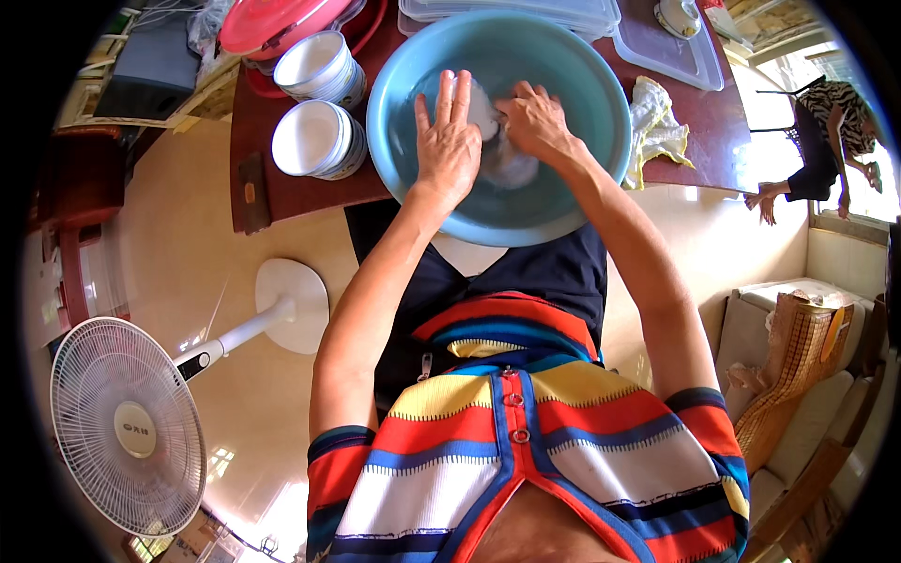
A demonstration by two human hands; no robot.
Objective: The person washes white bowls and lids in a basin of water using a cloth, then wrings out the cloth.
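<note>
A wide blue plastic basin with water in it stands at the table's front edge. Both my hands are inside its rim. Fingers stretched forward, my left hand lies against a smooth white rounded piece, apparently dishware, and holds it from the left; the thumb is hidden. My right hand is bent and blurred, its fingertips close to the right side of that piece. Below them a pale blurred shape shows in the water; I cannot tell what it is.
Two stacks of white bowls, the far stack and the near stack, stand left of the basin. A wet cloth lies right, near a clear plastic lid. A pedestal fan stands left; a person sits at far right.
</note>
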